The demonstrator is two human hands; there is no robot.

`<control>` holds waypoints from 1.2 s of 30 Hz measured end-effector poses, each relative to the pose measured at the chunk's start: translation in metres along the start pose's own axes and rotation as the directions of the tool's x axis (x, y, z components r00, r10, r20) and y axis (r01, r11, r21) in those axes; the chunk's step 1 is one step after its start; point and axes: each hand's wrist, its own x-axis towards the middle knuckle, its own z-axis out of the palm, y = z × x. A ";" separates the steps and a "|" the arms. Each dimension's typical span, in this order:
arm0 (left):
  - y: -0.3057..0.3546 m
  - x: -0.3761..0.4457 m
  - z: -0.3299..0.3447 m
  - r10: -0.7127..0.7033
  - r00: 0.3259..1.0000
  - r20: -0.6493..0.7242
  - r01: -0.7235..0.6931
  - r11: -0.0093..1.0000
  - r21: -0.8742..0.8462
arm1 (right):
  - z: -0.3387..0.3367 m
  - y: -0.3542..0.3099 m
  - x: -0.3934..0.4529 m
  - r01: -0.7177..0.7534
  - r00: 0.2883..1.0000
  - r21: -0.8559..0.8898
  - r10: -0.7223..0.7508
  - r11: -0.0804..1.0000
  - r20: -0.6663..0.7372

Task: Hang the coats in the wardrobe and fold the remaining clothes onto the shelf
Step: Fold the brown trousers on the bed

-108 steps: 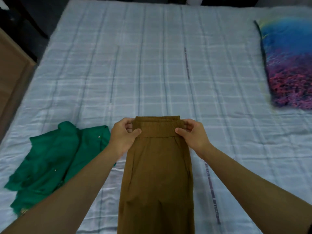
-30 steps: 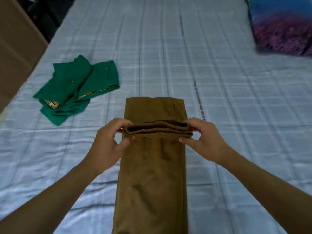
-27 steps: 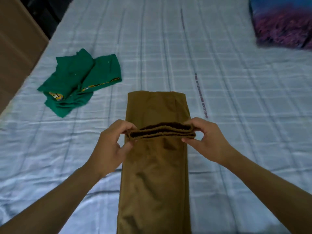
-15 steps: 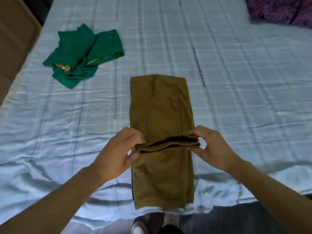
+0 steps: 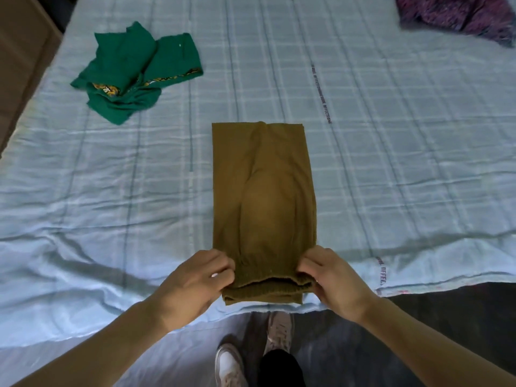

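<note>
Brown trousers (image 5: 264,191) lie folded lengthwise in front of you on the pale blue checked bedspread (image 5: 391,163), running from mid-bed down to the near edge. Your left hand (image 5: 195,283) pinches the left corner of the elastic waistband, fingers curled over the cloth; your right hand (image 5: 332,283) grips the right corner the same way. The waistband sits doubled over the lower layer at the edge of the mattress.

Dark lettering runs along a stripe of the bedspread to the right of the trousers, and again near your right wrist, but it is too small and skewed to read. A green garment (image 5: 134,71) lies crumpled far to the left, well apart from the trousers, with a yellow patterned band along one hem; any wording on it cannot be made out.

At the top right, a purple fuzzy blanket (image 5: 458,15) is cut off by the frame. A brown wooden panel (image 5: 22,57) fills the top left corner, only partly in view. Below the mattress edge you can see your pale shoes (image 5: 231,364) on the floor, one partly hidden by a dark trouser leg.
</note>
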 end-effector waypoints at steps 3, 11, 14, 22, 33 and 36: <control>0.005 -0.002 0.012 0.002 0.998 0.056 -0.006 0.997 0.075 | 0.019 -0.005 -0.009 0.046 0.999 -0.085 -0.045 0.995 0.011; 0.002 -0.012 0.029 -0.097 0.973 0.207 0.068 0.987 0.145 | 0.037 0.003 -0.030 -0.051 0.998 -0.174 0.058 0.984 0.034; 0.002 -0.011 0.032 -0.114 0.968 0.224 0.063 0.972 0.226 | 0.037 0.007 -0.034 -0.088 0.996 -0.204 0.092 0.975 0.007; -0.002 -0.008 0.040 0.093 0.995 0.030 -0.098 0.947 0.305 | 0.043 0.015 -0.029 -0.091 0.995 -0.219 0.078 0.972 -0.069; -0.005 0.004 0.032 0.141 0.989 0.041 -0.147 0.969 0.201 | 0.041 0.013 -0.016 0.079 0.997 -0.159 -0.082 0.984 -0.011; -0.007 0.006 0.029 0.011 0.999 0.043 -0.013 0.998 0.054 | 0.038 0.014 -0.013 0.064 0.998 -0.123 -0.062 0.990 0.015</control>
